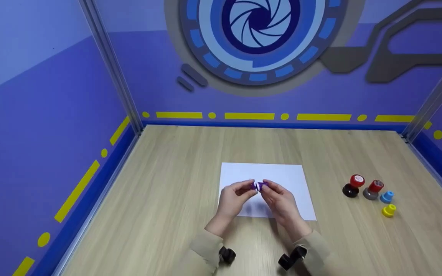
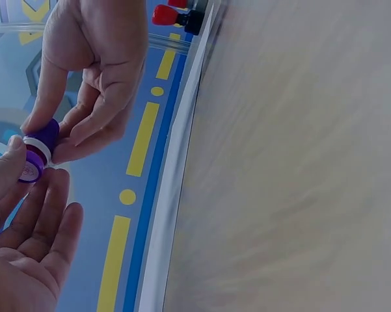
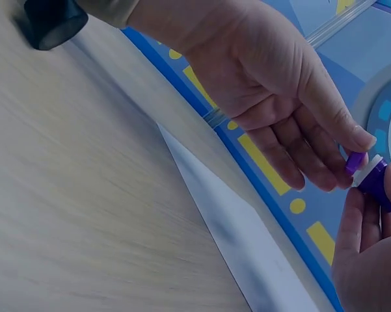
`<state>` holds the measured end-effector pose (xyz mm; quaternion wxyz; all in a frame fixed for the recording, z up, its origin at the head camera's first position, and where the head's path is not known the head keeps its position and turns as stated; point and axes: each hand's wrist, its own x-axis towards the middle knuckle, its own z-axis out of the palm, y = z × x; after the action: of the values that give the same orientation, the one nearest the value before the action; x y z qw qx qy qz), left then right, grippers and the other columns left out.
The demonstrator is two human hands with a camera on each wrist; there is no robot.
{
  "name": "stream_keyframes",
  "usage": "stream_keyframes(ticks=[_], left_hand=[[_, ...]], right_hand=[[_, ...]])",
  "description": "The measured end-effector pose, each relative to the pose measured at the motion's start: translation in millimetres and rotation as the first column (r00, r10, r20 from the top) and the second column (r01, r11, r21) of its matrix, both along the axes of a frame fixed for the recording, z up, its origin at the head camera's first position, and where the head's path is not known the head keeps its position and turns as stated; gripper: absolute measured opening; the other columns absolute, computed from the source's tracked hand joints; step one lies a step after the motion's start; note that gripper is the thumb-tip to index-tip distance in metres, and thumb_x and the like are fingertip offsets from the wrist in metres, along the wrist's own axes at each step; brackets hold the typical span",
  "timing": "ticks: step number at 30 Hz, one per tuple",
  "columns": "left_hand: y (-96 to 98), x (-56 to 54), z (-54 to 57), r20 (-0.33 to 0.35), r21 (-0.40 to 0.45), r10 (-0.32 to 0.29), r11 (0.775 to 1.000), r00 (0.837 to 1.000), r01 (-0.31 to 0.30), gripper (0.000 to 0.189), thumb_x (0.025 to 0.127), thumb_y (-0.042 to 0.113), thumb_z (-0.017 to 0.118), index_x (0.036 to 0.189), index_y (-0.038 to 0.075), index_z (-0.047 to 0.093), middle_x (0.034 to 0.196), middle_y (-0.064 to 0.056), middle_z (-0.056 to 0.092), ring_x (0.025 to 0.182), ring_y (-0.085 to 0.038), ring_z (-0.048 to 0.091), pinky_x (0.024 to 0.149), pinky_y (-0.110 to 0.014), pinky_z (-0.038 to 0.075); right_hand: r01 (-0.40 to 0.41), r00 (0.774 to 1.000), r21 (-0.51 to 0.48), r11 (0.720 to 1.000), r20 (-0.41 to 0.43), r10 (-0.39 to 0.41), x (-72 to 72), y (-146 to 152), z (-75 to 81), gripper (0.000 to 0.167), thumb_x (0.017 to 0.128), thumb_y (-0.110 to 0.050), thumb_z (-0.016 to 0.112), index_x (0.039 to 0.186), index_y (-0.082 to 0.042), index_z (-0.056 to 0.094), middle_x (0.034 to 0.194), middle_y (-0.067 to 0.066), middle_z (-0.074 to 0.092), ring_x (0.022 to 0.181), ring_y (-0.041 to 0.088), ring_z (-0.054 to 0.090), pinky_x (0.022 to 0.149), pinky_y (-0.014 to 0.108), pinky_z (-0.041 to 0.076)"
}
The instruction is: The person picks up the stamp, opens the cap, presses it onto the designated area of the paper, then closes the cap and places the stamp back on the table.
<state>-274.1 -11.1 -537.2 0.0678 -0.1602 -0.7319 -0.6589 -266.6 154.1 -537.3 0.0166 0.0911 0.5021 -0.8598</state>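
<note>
Over the white paper sheet (image 1: 292, 180), both hands meet at a small purple toy stamp. My left hand (image 1: 230, 201) pinches its round purple cap (image 2: 31, 170), which bears a small printed picture, between thumb and fingers. The right hand (image 1: 282, 203) grips the darker purple stamp body (image 2: 47, 134) by its handle, with the white collar facing the cap. In the right wrist view the cap (image 3: 355, 162) sits tilted against the end of the stamp body (image 3: 376, 185), right at its white rim. The stamp's printing face is mostly hidden.
To the right on the wooden table (image 1: 159, 184) stand a red-and-black stamp (image 1: 351, 190), a red-and-grey stamp (image 1: 375, 186), a small blue stamp (image 1: 387, 197) and a yellow one (image 1: 389, 210). Blue printed panels (image 1: 52, 126) wall the table at the left, back and right.
</note>
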Motion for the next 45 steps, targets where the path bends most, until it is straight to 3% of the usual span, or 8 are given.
stream_keyframes(ticks=[7,12,24,36,45], left_hand=[[-2.0,1.5,-1.4,-0.030,-0.050,-0.002,0.999,1.000,0.000,0.035,0.088,0.009,0.080,0.121,-0.002,0.074,0.112,-0.016,0.077,0.102,-0.028,0.075,0.089,-0.023,0.062],[-3.1,3.1,-2.8,-0.058,-0.085,0.000,0.996,0.998,-0.005,0.035,0.088,0.011,0.080,0.121,0.001,0.075,0.110,-0.015,0.077,0.099,-0.020,0.075,0.087,-0.020,0.062],[-0.9,1.3,-7.9,-0.053,-0.067,0.005,0.998,0.999,-0.009,0.034,0.088,0.010,0.080,0.120,0.000,0.075,0.113,-0.015,0.077,0.099,-0.021,0.075,0.088,-0.020,0.062],[1.1,2.5,-3.1,-0.060,-0.043,0.019,0.999,0.998,-0.021,0.032,0.086,0.006,0.080,0.117,-0.001,0.076,0.109,-0.015,0.078,0.099,-0.029,0.076,0.086,-0.022,0.063],[2.7,3.0,-3.4,-0.085,-0.083,0.025,0.996,0.996,-0.032,0.032,0.087,0.009,0.080,0.117,-0.003,0.075,0.108,-0.016,0.078,0.096,-0.025,0.076,0.083,-0.021,0.063]], right_hand=[[-0.004,1.000,0.048,0.999,-0.002,0.005,2.9,-2.6,-2.1,0.024,0.099,0.005,0.061,0.123,0.007,0.066,0.101,0.000,0.072,0.097,0.008,0.073,0.089,0.020,0.061],[0.001,1.000,0.074,0.997,-0.001,-0.001,4.0,-3.7,-4.3,0.022,0.098,0.005,0.062,0.120,0.004,0.069,0.102,0.000,0.072,0.098,0.009,0.072,0.089,0.021,0.061],[-0.014,1.000,0.091,0.996,-0.002,0.014,5.5,-4.8,-6.5,0.026,0.098,0.004,0.063,0.124,0.007,0.066,0.103,0.000,0.072,0.099,0.008,0.071,0.090,0.020,0.061],[-0.033,0.999,0.119,0.992,-0.024,0.036,5.3,-5.2,-7.3,0.030,0.099,0.003,0.062,0.128,0.011,0.063,0.102,-0.002,0.073,0.098,0.005,0.070,0.087,0.017,0.060],[-0.021,1.000,0.134,0.991,-0.004,0.022,4.6,-4.6,-7.9,0.031,0.100,0.001,0.063,0.129,0.012,0.061,0.104,-0.001,0.073,0.098,0.006,0.070,0.089,0.018,0.060]])
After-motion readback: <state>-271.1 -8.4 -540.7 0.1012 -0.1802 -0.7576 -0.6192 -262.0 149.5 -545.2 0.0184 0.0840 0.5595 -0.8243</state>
